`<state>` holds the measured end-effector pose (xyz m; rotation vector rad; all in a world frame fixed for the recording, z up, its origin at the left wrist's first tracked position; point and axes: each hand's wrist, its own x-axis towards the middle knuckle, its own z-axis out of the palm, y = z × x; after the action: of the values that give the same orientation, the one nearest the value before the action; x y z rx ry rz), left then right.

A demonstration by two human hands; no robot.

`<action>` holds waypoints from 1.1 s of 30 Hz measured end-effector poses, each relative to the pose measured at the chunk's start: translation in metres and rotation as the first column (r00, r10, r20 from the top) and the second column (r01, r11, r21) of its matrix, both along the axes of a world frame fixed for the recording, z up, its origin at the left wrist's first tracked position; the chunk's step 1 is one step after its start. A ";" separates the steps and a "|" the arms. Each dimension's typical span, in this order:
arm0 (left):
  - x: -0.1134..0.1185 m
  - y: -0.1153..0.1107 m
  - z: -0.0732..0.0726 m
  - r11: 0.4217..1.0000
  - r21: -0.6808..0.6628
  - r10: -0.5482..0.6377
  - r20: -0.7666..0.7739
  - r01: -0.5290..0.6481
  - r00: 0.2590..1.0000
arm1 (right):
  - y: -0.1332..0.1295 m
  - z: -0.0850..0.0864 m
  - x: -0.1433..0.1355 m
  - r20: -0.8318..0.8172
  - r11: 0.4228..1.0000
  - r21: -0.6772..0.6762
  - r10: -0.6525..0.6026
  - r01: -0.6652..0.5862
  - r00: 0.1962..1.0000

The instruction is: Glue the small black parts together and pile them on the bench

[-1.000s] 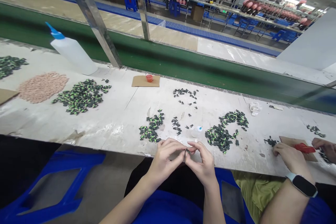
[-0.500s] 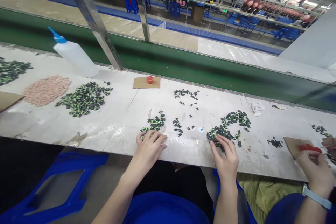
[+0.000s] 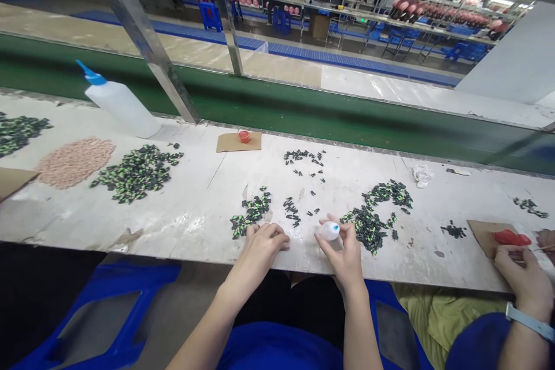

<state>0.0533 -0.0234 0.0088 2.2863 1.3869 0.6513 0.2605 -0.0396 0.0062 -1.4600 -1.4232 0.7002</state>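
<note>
My right hand [image 3: 344,254] is closed round a small white bottle [image 3: 328,232] with a blue tip, its thumb on one side and fingers on the other. My left hand [image 3: 262,248] rests low over the table with curled fingers; whatever they may pinch is hidden. Just beyond it lies a small pile of black and green pieces [image 3: 251,211]. A larger pile of black and green pieces [image 3: 366,225] sits to the right of the bottle. Between the hands and farther back are a short row of dark pieces [image 3: 291,211] and a loose scatter of black pieces [image 3: 303,156].
At the left stand a large white squeeze bottle [image 3: 124,108], a pink heap [image 3: 76,162] and another black-green heap [image 3: 136,173]. A red cup [image 3: 243,137] sits on cardboard [image 3: 225,142]. A co-worker's hand [image 3: 522,272] works at the right beside a red object [image 3: 511,237].
My right hand has moved left from the larger black-green pile and taken hold of the small white bottle. My left hand has shifted right, away from the smaller pile.
</note>
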 end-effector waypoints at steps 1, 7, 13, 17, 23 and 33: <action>0.005 0.001 -0.001 1.000 -0.023 -0.012 0.035 0.012 0.999 | -0.004 0.000 0.002 -0.066 1.000 -0.014 -0.019 0.018 0.998; 0.019 0.006 -0.011 0.998 -0.052 -0.022 0.247 0.036 0.969 | -0.011 -0.008 0.015 -0.342 0.974 0.052 -0.191 0.222 0.920; 0.008 0.003 -0.014 0.993 -0.039 0.116 0.220 -0.110 0.969 | -0.005 -0.009 0.004 -0.478 0.955 -0.034 -0.275 0.295 0.834; 0.004 0.004 -0.016 0.988 -0.098 0.142 0.223 -0.122 0.964 | -0.003 -0.004 -0.013 -0.332 0.970 -0.080 -0.244 0.231 0.911; 0.005 0.005 -0.019 0.980 -0.106 0.189 0.248 -0.167 0.950 | -0.001 -0.004 -0.026 -0.214 0.966 -0.102 -0.253 0.236 0.944; 0.003 0.007 -0.021 0.983 -0.095 0.176 0.240 -0.157 0.955 | 0.001 -0.002 -0.027 -0.182 0.966 -0.109 -0.252 0.235 0.951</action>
<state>0.0564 -0.0166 -0.0117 1.9665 1.4646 0.8888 0.2334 -0.0383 0.0043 -1.5567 -1.0530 0.7321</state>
